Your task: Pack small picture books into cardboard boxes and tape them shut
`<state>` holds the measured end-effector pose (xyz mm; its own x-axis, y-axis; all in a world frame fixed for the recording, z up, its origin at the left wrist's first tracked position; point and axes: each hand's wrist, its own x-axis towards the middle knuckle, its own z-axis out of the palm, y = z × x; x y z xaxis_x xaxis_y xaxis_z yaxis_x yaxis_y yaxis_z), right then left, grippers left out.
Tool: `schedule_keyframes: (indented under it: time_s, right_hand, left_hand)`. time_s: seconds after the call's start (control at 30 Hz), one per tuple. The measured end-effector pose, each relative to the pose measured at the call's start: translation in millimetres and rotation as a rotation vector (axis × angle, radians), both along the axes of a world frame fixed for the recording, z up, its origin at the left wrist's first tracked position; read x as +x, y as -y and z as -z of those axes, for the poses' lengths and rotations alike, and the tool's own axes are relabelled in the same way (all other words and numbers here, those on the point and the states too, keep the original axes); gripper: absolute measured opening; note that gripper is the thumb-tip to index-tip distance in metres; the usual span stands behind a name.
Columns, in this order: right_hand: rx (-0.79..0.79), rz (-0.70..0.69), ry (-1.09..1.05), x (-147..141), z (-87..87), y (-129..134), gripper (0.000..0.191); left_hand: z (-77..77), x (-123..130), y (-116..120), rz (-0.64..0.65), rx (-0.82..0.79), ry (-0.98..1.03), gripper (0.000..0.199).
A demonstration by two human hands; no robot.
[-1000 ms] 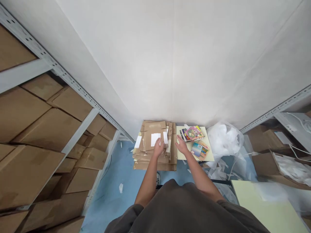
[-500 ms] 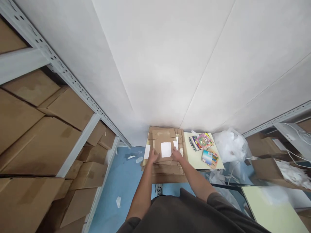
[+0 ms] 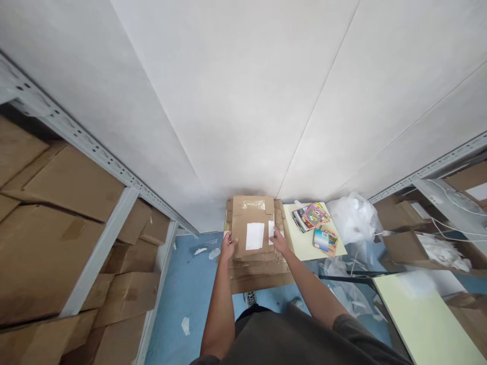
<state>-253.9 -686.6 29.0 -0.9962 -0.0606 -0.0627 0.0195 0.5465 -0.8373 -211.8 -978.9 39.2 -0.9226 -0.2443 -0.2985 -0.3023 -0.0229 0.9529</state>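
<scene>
A flat brown cardboard piece (image 3: 239, 223) lies over a stack of cardboard (image 3: 262, 271) in front of me, apparently slightly raised. It carries a white paper label (image 3: 254, 236), a narrower white strip (image 3: 271, 232) at its right side and shiny clear tape (image 3: 254, 205) near its far end. My left hand (image 3: 229, 246) grips its left edge, thumb on top and fingers at or under the side. At the opposite edge, my right hand (image 3: 279, 240) is closed by the white strip, its fingertips partly hidden.
Beside the stack, a pale yellow tabletop (image 3: 300, 244) bears colourful booklets (image 3: 317, 215) and a blue-covered pack (image 3: 321, 240). A white plastic bag (image 3: 353, 223) stands beyond. Shelves of cardboard boxes (image 3: 72, 182) line the left. Scraps (image 3: 185, 325) litter the blue floor (image 3: 171, 299).
The labelled cardboard has come up toward me and looks larger, covering more of the stack. My left hand has moved out to its left edge. The view has shifted slightly.
</scene>
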Motion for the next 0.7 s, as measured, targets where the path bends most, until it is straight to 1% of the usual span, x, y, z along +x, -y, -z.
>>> schedule_keyframes:
  time_s: [0.07,0.1,0.17,0.23,0.3,0.37,0.47,0.53,0.6,0.7]
  right_hand:
    - [-0.201,0.069,0.091,-4.7,-8.7,-10.0,0.073]
    - [-0.296,0.114,0.136,-6.4,-14.4,-17.0,0.075]
    - [-0.432,0.191,0.166,-7.4,-28.0,-35.7,0.073]
    - [-0.518,0.217,0.171,-5.0,-43.6,-60.2,0.068]
    - [-0.571,0.223,0.179,0.1,-59.6,-89.5,0.064]
    - [-0.604,0.252,0.171,7.5,-74.4,-122.6,0.063]
    - [-0.627,0.308,0.14,25.2,-93.0,-177.9,0.063]
    - [-0.628,0.342,0.105,43.4,-103.7,-218.7,0.063]
    - [-0.625,0.376,0.059,67.4,-113.3,-262.8,0.061]
    - [-0.62,0.435,0.025,112.9,-126.0,-334.1,0.058]
  left_hand:
    - [-3.7,-4.4,-3.7,0.067,0.098,-0.027,0.062]
    - [-6.4,-7.7,-6.8,0.088,0.124,-0.038,0.066]
    - [-14.3,-16.6,-16.5,0.117,0.147,-0.059,0.074]
    - [-26.1,-27.5,-31.7,0.134,0.154,-0.08,0.078]
    - [-40.7,-37.7,-51.7,0.157,0.153,-0.09,0.082]
    - [-56.3,-44.9,-75.2,0.223,0.142,-0.07,0.083]
    - [-78.6,-49.2,-117.5,0.39,0.11,-0.035,0.082]
    - [-92.1,-48.4,-153.0,0.476,0.103,-0.059,0.081]
    - [-104.7,-45.6,-195.9,0.535,0.11,-0.097,0.079]
    - [-121.7,-37.8,-272.0,0.622,0.075,-0.097,0.078]
